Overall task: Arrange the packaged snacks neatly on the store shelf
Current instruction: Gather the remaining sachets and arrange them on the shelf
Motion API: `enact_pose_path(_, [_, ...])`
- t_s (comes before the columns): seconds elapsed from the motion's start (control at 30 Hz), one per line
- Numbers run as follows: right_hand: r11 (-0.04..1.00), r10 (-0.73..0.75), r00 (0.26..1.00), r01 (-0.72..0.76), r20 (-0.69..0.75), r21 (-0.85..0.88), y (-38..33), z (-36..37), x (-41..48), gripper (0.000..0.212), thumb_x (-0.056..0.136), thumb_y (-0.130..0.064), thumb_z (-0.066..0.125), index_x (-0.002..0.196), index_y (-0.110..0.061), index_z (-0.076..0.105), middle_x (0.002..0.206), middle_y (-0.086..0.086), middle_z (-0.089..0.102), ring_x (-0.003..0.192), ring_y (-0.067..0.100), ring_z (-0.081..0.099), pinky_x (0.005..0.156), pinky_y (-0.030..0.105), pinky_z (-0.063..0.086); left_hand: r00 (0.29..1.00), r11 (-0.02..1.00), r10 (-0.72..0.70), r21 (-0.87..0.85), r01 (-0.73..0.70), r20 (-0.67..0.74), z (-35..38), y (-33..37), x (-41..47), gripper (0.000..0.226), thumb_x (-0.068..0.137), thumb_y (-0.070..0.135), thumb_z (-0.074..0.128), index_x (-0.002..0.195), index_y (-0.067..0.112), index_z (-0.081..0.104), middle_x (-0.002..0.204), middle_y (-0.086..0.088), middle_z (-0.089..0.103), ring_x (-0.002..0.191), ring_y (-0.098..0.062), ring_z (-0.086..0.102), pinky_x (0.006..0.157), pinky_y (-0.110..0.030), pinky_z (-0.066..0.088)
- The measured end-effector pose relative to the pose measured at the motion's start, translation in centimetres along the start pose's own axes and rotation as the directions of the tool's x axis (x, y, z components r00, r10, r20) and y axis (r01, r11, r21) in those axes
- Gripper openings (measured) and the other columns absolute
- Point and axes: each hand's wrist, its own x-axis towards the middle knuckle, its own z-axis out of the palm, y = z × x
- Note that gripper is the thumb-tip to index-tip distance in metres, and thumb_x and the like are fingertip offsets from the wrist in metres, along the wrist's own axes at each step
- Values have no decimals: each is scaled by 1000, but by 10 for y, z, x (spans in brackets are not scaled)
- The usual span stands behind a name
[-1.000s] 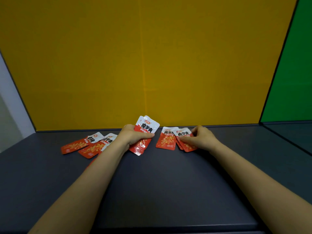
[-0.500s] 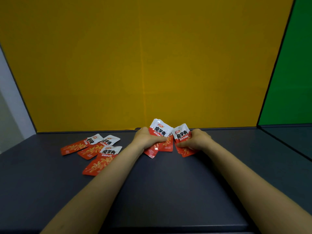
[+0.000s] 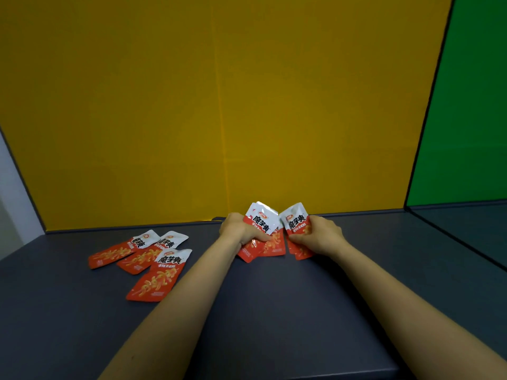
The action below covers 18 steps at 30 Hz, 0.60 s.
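Red-and-white snack packets lie on a dark grey shelf (image 3: 274, 311). My left hand (image 3: 241, 229) grips a small stack of packets (image 3: 262, 223), tilted up near the yellow back wall. Under that stack another packet (image 3: 275, 244) lies flat. My right hand (image 3: 322, 237) is closed on a packet (image 3: 296, 222) just to the right, its white top raised. Three loose packets lie fanned out at the left: one far left (image 3: 120, 250), one in the middle (image 3: 153, 250) and the nearest (image 3: 160, 275), overlapping one another.
A yellow back wall (image 3: 219, 105) closes the shelf behind. A green panel (image 3: 466, 105) stands at the right with another dark shelf section (image 3: 466, 229) below it. A white upright (image 3: 13, 187) borders the left side.
My left hand carried its packets rightward, from beside the left group to next to my right hand. The right hand lifted its packet's top off the shelf. A third packet at left became uncovered.
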Motion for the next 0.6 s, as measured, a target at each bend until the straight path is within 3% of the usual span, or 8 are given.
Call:
enact_pose_path(0.1, [1000,15,1000,-14,-26,13,0,0,-4,44,81,-45,65,114,-16,57,122,5,62,113,25,56,87,31,42,999,1000,4,-16,-4,43,1,0,-2,30,56,14,88,74,14,64,97,-11,71,91,-29,68,85,-41,56])
enact_pose_path(0.23, [998,52,997,-49,-62,47,-4,3,-10,47,80,-43,68,115,-14,56,123,6,61,115,27,55,87,32,41,996,995,54,77,-60,76,10,0,-8,53,54,31,86,100,12,68,107,-8,70,96,-26,66,88,-40,54])
enact_pose_path(0.37, [991,87,992,-77,-90,105,-9,5,-17,47,80,-39,69,117,-13,54,124,8,60,116,28,54,87,32,41,994,991,96,92,-100,46,15,1,-16,61,58,30,85,110,9,61,112,-8,66,101,-27,64,87,-37,53])
enact_pose_path(0.47, [986,91,990,-75,-104,147,-11,7,-22,45,81,-35,68,117,-12,53,125,8,59,117,28,53,89,32,41,994,996,83,-16,-82,65,15,-1,-14,77,45,28,90,112,8,57,110,-9,67,99,-29,64,86,-43,54])
enact_pose_path(0.6, [948,87,989,-44,-122,315,-11,4,-29,42,82,-28,69,117,-10,56,121,9,62,111,26,57,93,35,45,982,969,123,-229,-88,140,9,1,-20,49,53,7,87,98,5,67,99,-13,71,84,-27,68,80,-41,57])
